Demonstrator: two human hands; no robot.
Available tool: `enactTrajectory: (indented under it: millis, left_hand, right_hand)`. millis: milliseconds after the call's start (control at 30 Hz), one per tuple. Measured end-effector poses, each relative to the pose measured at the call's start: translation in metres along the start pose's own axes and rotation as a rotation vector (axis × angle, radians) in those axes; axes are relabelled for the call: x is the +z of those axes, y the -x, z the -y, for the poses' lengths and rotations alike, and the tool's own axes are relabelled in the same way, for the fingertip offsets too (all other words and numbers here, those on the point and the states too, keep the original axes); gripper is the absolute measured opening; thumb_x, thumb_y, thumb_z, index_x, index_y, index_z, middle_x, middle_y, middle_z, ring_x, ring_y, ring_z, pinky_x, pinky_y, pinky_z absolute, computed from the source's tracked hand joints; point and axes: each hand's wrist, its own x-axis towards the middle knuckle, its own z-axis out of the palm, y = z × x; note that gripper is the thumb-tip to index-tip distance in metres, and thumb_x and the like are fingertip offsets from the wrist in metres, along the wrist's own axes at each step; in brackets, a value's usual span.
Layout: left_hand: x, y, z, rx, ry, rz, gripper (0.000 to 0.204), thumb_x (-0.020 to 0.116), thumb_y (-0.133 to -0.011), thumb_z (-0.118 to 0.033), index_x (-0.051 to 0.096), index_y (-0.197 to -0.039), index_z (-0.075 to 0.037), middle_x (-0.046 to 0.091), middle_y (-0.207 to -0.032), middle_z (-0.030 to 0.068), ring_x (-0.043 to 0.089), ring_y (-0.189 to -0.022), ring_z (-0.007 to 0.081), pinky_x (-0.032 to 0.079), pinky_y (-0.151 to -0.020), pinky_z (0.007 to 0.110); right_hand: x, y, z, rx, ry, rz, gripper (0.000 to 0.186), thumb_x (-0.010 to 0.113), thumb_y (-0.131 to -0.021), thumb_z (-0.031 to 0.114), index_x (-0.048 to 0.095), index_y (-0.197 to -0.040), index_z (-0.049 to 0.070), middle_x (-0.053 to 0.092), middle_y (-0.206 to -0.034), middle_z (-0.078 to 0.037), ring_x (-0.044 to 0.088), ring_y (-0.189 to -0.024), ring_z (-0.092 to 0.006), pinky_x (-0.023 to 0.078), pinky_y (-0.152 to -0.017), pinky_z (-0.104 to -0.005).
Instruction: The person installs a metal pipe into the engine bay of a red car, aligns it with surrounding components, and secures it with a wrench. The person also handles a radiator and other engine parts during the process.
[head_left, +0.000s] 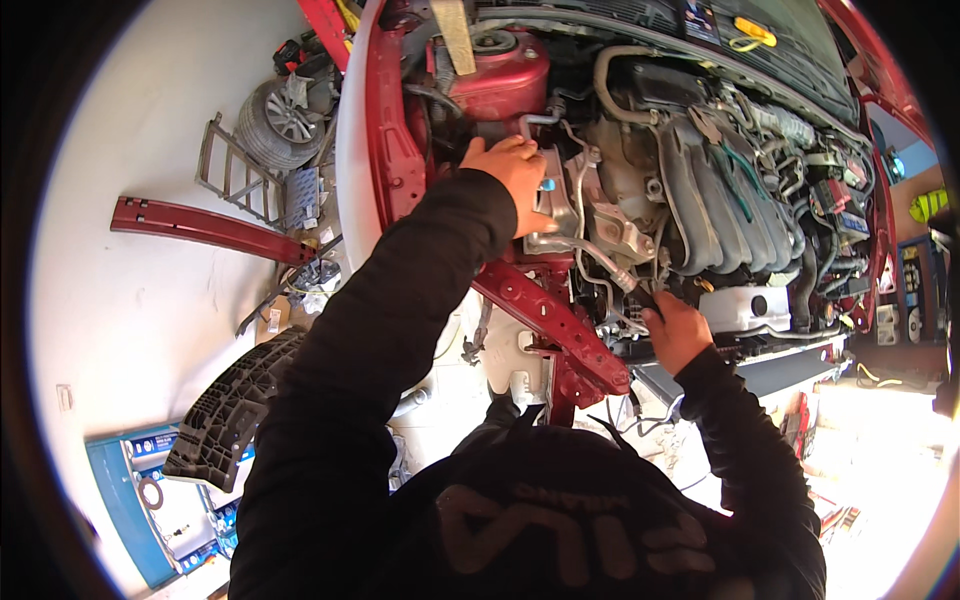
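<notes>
My left hand (515, 180) lies over a silver metal housing (565, 195) beside the red strut tower (510, 80) of a car's engine bay. Its fingers are spread and the thumb points toward the near side; a small blue cap (547, 185) shows beside it. A silver metal pipe (580, 245) runs from below that hand toward the right and ends in a dark hose (643, 295). My right hand (678, 330) is closed around this hose, its inner fingers partly hidden. The grey intake manifold (715, 190) stands right of both hands, with green-handled pliers (738, 180) on top.
A red body rail (550, 315) crosses in front of me. The white reservoir (745, 308) sits right of my right hand. Near the left wall are a wheel (280, 125), a red bumper beam (205, 230) and a black plastic part (235, 410). A wooden prop (453, 35) stands by the strut tower.
</notes>
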Motion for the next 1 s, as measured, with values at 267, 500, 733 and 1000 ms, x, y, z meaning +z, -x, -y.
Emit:
enactTrajectory:
  millis: [267, 500, 733, 1000]
  left_hand:
    - [0.01, -0.027, -0.03, -0.023, 0.067, -0.113, 0.049, 0.071, -0.095, -0.055, 0.081, -0.111, -0.009, 0.072, -0.13, 0.0095, 0.057, -0.135, 0.0295, 0.036, -0.106, 0.061]
    - [0.015, -0.055, -0.055, -0.197, 0.167, 0.07, 0.045, 0.063, -0.103, -0.047, 0.08, -0.114, -0.007, 0.078, -0.118, 0.0139, 0.067, -0.121, 0.0344, 0.042, -0.104, 0.059]
    - [0.029, -0.061, -0.044, -0.157, 0.243, 0.025, 0.048, 0.061, -0.105, -0.048, 0.077, -0.107, -0.003, 0.076, -0.114, 0.0196, 0.07, -0.116, 0.0396, 0.049, -0.098, 0.06]
    - [0.047, -0.064, -0.038, -0.158, 0.352, -0.042, 0.046, 0.064, -0.103, -0.047, 0.077, -0.11, -0.003, 0.077, -0.112, 0.0192, 0.071, -0.113, 0.0398, 0.055, -0.096, 0.057]
  right_hand:
    - [0.007, -0.043, -0.018, 0.222, -0.588, 0.198, 0.033, 0.057, -0.11, 0.024, 0.072, -0.114, -0.005, 0.071, -0.086, -0.012, 0.073, -0.079, -0.0202, 0.058, -0.075, -0.0349]
    - [-0.003, -0.068, -0.034, 0.45, -0.999, 0.562, 0.043, 0.052, -0.11, 0.025, 0.063, -0.139, -0.005, 0.073, -0.129, -0.016, 0.08, -0.099, -0.0285, 0.064, -0.078, -0.0378]
    - [-0.002, -0.085, -0.032, 0.728, -1.211, 0.809, 0.051, 0.051, -0.107, 0.031, 0.055, -0.148, 0.0, 0.061, -0.147, -0.019, 0.078, -0.095, -0.0485, 0.068, -0.077, -0.0515]
    - [0.001, -0.092, -0.04, 0.628, -1.076, 0.944, 0.053, 0.04, -0.105, 0.042, 0.066, -0.126, 0.0, 0.074, -0.102, -0.021, 0.076, -0.086, -0.0364, 0.066, -0.075, -0.0468]
